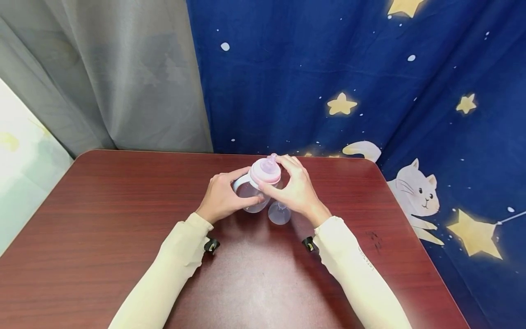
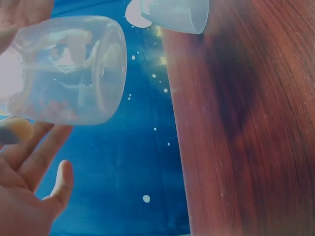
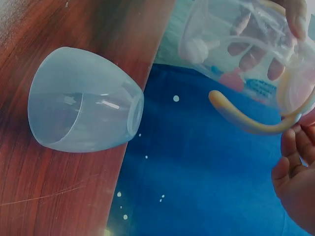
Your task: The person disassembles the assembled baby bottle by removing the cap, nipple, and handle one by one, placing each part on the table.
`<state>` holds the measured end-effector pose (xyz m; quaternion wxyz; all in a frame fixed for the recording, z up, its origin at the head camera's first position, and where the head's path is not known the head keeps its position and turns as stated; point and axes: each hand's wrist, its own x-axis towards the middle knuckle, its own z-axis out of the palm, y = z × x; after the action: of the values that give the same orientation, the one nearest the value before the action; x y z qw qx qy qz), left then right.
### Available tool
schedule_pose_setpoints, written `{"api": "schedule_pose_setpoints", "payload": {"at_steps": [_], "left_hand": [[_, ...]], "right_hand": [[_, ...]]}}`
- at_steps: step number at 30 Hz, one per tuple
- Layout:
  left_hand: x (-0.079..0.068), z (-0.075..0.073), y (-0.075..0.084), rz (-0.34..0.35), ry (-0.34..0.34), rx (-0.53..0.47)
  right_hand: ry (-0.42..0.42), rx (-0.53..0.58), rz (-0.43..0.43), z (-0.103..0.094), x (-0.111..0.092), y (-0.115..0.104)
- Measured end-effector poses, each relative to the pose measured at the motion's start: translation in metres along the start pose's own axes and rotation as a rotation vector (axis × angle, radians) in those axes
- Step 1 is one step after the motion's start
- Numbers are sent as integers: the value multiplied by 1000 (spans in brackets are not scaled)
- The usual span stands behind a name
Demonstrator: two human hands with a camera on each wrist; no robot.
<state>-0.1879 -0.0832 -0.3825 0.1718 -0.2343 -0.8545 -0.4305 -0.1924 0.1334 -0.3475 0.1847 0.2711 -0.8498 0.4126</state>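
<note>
A clear baby bottle (image 1: 255,205) with a pink-and-white collar (image 1: 265,172), a translucent teat (image 1: 272,158) and pale side handles (image 1: 241,182) is held upright, slightly tilted, above the table. From the left side, my left hand (image 1: 222,195) holds the bottle, fingers by the handle and thumb against the clear body. My right hand (image 1: 299,188) grips the collar from the other side, thumb in front and fingertips near the teat. A clear dome cap (image 3: 83,105) stands on the table beside the bottle, wide rim down. In the left wrist view, the bottle body (image 2: 69,73) looks see-through, without visible liquid.
The reddish-brown wooden table (image 1: 123,256) has rounded far corners. Behind it hang a grey curtain (image 1: 144,82) and a blue curtain (image 1: 279,91) with stars and a cat. Dark marks (image 1: 374,240) show on the tabletop at the right.
</note>
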Motion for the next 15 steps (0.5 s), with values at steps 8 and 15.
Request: {"api": "schedule_pose_setpoints", "payload": {"at_steps": [8, 15], "left_hand": [[-3, 2, 0, 20, 34, 89], [-3, 9, -2, 209, 190, 360]], "right_hand": [[-35, -36, 30, 1, -1, 1], [165, -201, 235, 10, -2, -8]]}}
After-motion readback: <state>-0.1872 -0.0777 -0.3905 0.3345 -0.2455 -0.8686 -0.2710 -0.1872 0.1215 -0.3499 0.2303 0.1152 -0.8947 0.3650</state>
